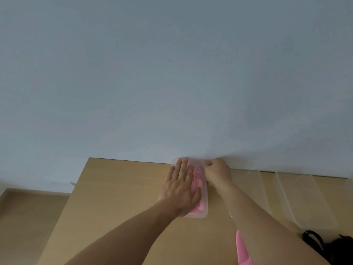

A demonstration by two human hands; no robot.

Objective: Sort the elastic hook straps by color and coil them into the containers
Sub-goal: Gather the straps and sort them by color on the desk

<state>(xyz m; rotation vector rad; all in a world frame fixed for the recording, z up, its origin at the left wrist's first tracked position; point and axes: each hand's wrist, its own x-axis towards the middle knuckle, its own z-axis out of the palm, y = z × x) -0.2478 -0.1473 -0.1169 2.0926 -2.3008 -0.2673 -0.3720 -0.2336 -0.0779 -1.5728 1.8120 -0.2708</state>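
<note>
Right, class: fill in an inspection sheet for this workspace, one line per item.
Surface: wooden table, against the wall.
Job's things: pink straps in a clear container; one pink strap at near edge; black straps and further clear containers at right.
Clutter: nothing seen.
Grippers: left hand flat on the container's top; right hand curled at its far corner, grip unclear.
Cables: nothing seen.
Surroundings: pale wall; lower wooden surface at left.

No text, label, brand, number or sign can be read anywhere; every surface in view is plain and unmarked.
</note>
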